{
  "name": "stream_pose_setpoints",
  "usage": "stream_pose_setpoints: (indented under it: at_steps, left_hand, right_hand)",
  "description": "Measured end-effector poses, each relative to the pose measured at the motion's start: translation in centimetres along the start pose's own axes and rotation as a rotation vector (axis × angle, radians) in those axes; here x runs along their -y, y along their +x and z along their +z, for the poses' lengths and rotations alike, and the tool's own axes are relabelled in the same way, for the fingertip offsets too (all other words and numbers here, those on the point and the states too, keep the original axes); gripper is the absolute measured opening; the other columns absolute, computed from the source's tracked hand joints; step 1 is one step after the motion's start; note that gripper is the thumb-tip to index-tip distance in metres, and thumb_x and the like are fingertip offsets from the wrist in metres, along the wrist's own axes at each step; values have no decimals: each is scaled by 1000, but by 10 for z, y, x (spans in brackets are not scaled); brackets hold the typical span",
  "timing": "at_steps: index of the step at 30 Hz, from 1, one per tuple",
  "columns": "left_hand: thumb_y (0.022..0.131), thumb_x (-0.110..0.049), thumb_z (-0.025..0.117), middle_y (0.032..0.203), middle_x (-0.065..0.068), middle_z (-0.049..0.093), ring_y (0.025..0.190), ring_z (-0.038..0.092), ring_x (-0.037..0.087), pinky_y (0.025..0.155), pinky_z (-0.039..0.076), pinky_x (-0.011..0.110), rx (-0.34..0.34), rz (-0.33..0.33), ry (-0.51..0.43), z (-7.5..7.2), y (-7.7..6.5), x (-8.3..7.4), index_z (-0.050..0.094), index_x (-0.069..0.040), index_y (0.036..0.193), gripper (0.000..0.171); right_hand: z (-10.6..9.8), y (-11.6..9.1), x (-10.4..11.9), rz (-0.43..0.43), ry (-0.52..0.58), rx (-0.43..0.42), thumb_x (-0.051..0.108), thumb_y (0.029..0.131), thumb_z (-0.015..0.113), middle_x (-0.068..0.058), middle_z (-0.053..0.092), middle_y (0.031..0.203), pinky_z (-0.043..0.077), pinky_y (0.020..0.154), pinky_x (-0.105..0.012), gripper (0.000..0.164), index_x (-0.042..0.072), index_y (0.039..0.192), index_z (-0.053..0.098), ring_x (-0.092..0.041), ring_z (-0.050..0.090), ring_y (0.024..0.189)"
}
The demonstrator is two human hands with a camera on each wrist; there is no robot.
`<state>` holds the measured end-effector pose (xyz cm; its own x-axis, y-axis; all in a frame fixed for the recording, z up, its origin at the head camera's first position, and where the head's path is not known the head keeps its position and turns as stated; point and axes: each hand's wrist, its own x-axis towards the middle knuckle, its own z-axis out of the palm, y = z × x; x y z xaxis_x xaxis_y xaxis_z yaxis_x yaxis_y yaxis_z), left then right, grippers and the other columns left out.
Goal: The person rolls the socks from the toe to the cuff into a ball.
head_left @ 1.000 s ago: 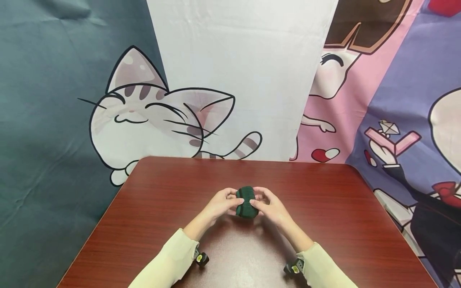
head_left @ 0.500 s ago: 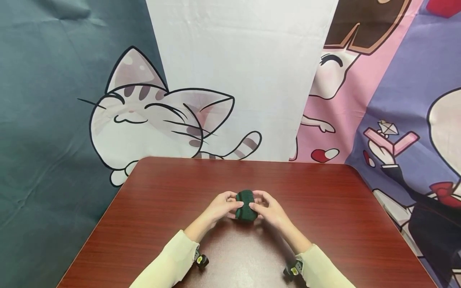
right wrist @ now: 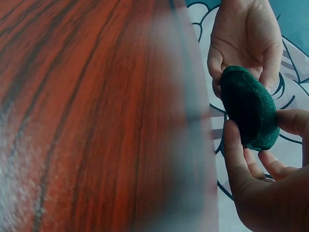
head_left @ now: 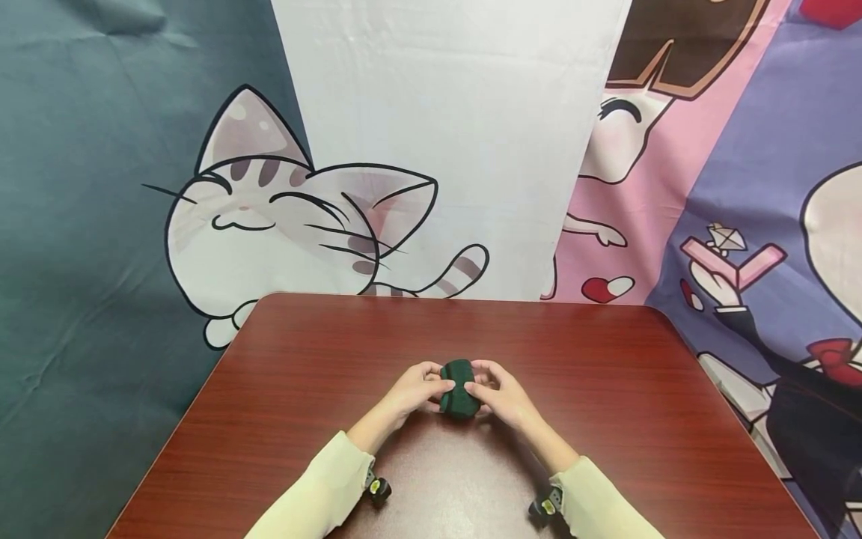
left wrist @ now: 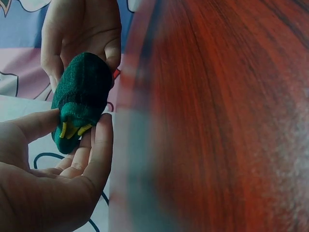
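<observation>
Between both hands is a folded dark green knit sock [head_left: 461, 398], a compact rounded bundle over the middle of the table. My left hand [head_left: 411, 392] pinches its left side, thumb on the near face and fingers behind. On the opposite side, my right hand [head_left: 505, 395] grips it the same way, the two thumbs close together. The left wrist view shows a darker band across the sock [left wrist: 86, 77] and small yellow patches at the end by the left fingers. Its other end, plain green, shows in the right wrist view as the sock [right wrist: 248, 108] lies between thumb and fingers.
A reddish-brown wooden table [head_left: 303, 359] with rounded far corners lies under the hands. Behind it hangs a cartoon-printed cloth backdrop [head_left: 444, 112]. Small black cameras are strapped at the left wrist [head_left: 378, 489] and right wrist [head_left: 544, 509], below pale sleeves.
Both hands and the sock have come slightly nearer to the person, lower in the head view. The two-handed hold stays much the same.
</observation>
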<state>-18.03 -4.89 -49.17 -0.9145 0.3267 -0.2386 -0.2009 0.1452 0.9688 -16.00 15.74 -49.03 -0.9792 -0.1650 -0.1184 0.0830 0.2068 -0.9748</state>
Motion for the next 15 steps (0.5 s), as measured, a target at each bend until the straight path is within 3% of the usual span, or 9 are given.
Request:
stream_pose_setpoints:
  at_steps: [15]
  left_hand:
    - [93,-17,71,95,7,69,76,66,14,67,60,34,0,-30,-5,4,6,6,57,6,121,39]
  right_hand:
    - [2,0,-8,33,31,-1,15,93,72,-17,67,111,61,69,-38,48,2,136,55,-18,67,87]
